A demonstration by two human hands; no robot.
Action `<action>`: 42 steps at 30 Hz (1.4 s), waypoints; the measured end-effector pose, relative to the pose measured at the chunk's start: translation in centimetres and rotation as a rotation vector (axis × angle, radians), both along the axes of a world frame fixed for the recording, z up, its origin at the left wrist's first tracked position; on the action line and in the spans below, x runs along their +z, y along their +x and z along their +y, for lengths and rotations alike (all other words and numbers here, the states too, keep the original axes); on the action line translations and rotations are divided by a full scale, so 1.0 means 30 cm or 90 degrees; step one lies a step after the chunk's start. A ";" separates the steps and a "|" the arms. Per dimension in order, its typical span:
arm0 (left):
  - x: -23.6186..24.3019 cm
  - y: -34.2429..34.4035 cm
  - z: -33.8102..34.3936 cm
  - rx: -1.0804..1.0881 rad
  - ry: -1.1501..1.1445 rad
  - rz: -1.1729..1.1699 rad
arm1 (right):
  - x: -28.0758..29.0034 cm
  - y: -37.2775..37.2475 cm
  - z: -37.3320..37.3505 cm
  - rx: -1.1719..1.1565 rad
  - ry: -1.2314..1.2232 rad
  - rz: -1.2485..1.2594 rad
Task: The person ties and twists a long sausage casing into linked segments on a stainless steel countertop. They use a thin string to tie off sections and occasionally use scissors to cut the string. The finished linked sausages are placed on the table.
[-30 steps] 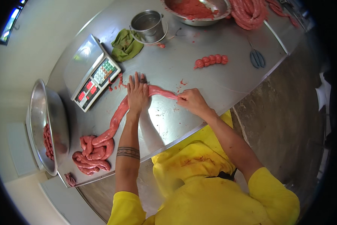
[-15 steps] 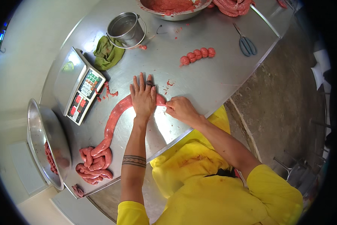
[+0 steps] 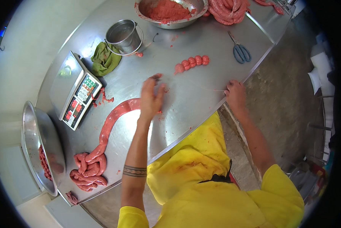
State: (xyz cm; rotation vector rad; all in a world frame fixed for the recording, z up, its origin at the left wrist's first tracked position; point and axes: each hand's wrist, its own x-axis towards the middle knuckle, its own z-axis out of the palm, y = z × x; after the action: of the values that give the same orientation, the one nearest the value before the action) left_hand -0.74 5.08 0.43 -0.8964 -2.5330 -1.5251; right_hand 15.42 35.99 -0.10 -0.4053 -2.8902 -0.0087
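Observation:
A long stuffed sausage casing (image 3: 113, 117) curves across the steel table, its lower end heaped in coils near the front left edge. My left hand (image 3: 151, 99) is just over its upper right end, which it partly hides. The fingers and thumb are apart, though blurred, and I see nothing held in them. At the table's right edge my right hand (image 3: 236, 95) is closed on a thin pale string (image 3: 217, 90), which runs left and fades from sight. Beyond both hands lies a short row of tied sausage links (image 3: 192, 64).
Blue-handled scissors (image 3: 240, 52) lie at the right. Farther back are a bowl of minced meat (image 3: 170, 25), more casing (image 3: 229, 9) and a small metal bucket (image 3: 123, 37). A green cloth (image 3: 105, 60), a scale (image 3: 80, 97) and a large steel basin (image 3: 52, 140) are at left.
My right hand has left the sausage end and moved right to the table edge, where it grips the string. My left hand has lifted off the sausage, its fingers now less spread.

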 end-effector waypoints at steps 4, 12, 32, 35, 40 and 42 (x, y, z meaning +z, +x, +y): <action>0.059 0.059 0.337 -0.168 0.016 0.111 | 0.096 0.039 -0.007 0.198 -0.320 -0.045; 0.052 0.299 0.230 -0.376 0.506 -0.615 | 0.269 0.074 -0.139 0.055 -1.047 -0.087; -0.122 0.222 -0.100 0.293 -0.165 -0.525 | -0.076 -0.019 -0.332 0.329 -0.789 -0.243; -0.095 0.200 -0.146 0.218 -0.197 -0.427 | -0.069 -0.082 -0.137 0.225 -0.717 -0.209; -0.089 0.187 -0.091 0.107 -0.365 -0.103 | -0.029 -0.111 0.304 0.080 -0.578 -0.137; -0.090 0.180 -0.058 0.130 -0.320 -0.175 | -0.022 -0.058 0.429 0.139 -0.549 -0.081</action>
State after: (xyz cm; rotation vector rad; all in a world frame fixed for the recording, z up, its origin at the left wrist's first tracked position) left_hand 4.66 3.33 -2.27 -0.4516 -3.1646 -1.0296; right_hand 13.68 48.87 -0.76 -0.2127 -2.8887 1.3056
